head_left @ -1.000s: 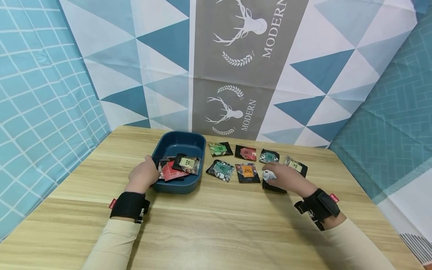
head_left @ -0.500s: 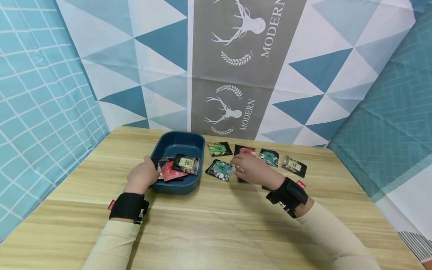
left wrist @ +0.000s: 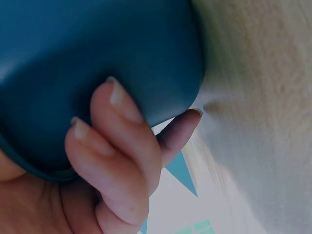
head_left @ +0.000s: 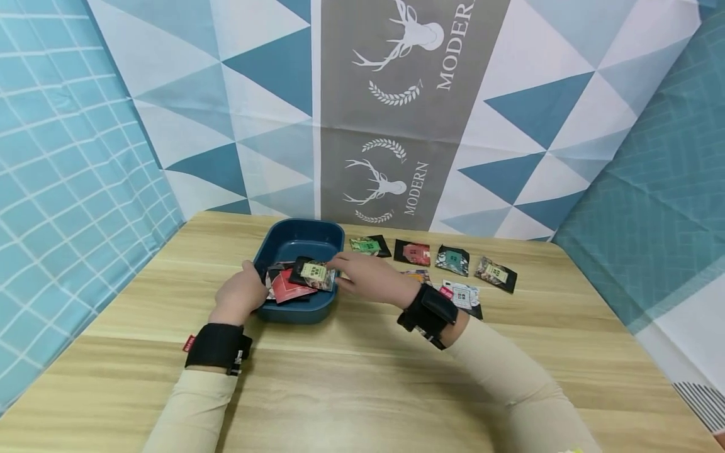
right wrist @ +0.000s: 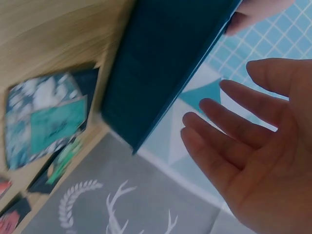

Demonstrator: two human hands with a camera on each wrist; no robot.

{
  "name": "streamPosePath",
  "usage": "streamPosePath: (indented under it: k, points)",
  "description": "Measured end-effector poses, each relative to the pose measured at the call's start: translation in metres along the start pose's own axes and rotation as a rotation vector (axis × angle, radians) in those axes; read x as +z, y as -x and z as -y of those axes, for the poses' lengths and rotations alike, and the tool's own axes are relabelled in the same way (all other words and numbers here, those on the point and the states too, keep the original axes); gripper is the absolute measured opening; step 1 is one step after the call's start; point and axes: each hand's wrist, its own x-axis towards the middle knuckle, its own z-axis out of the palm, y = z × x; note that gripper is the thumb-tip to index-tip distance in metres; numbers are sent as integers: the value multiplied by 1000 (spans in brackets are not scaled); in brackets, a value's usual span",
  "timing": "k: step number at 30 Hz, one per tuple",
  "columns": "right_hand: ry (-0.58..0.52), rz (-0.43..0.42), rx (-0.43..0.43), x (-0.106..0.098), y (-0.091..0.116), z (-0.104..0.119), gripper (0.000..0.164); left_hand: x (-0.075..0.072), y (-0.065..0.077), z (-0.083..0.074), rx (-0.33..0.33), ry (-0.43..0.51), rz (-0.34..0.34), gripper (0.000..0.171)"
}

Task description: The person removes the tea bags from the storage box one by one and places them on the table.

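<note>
Right grip (head_left: pixel 374 277) leftward, orange packet (head_left: pixel 419 275) half-hidden

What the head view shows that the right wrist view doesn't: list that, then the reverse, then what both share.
Only the head view: the red packet inside the blue tub, the white packet on the table, and the black wristbands.
Only the right wrist view: the palm side of the right hand, and the teal packet next to the tub, which that hand hides from the head view.
Both: the tub, the table, the green packet, and at least part of each hand.
</note>
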Motion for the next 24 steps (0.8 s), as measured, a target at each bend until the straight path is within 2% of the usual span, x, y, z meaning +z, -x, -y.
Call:
streamPosePath:
  k: [5, 11, 19, 24]
  points:
    - [-10, 20, -21, 9, -27, 12, 37, -1, 0, 4, -11, 13, -1, 66]
    - [13, 59, -29, 23, -51, 24, 34, 1, 0, 5, -12, 30, 0, 66]
    - [61, 154, 66, 38, -73, 22, 37, 1, 0, 4, -4, 15, -7, 67]
    - [123, 194, 112, 43, -79, 17, 42, 2, -1, 2, -8, 14, -11, 68]
